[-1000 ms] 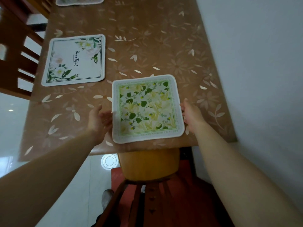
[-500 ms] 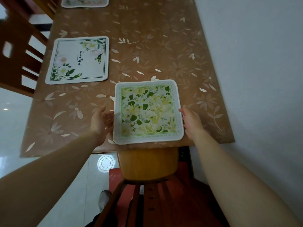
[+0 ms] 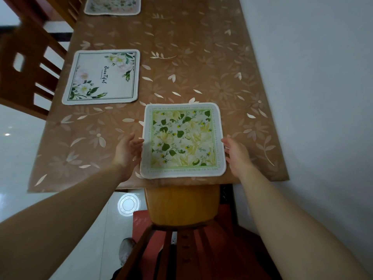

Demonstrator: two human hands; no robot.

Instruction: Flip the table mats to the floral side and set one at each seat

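Note:
A square mat with a green and yellow floral print (image 3: 182,140) lies flat at the table's near edge, floral side up, above a wooden chair. My left hand (image 3: 127,153) is at its left edge and my right hand (image 3: 237,155) at its right edge, fingers spread, fingertips touching or just off the border. A second mat (image 3: 102,77) with white flowers and the word "Beautiful" lies at the left side. A third floral mat (image 3: 112,5) is at the far end, partly cut off.
The table (image 3: 201,67) has a brown cloth with pale leaf patterns and stands against a white wall (image 3: 312,77) on the right. A yellow-backed wooden chair (image 3: 182,205) is tucked at the near end. Another wooden chair (image 3: 26,71) stands at the left side.
Both hands have eased slightly off the near mat's edges and their fingers have spread. The mat stays in place at the near edge.

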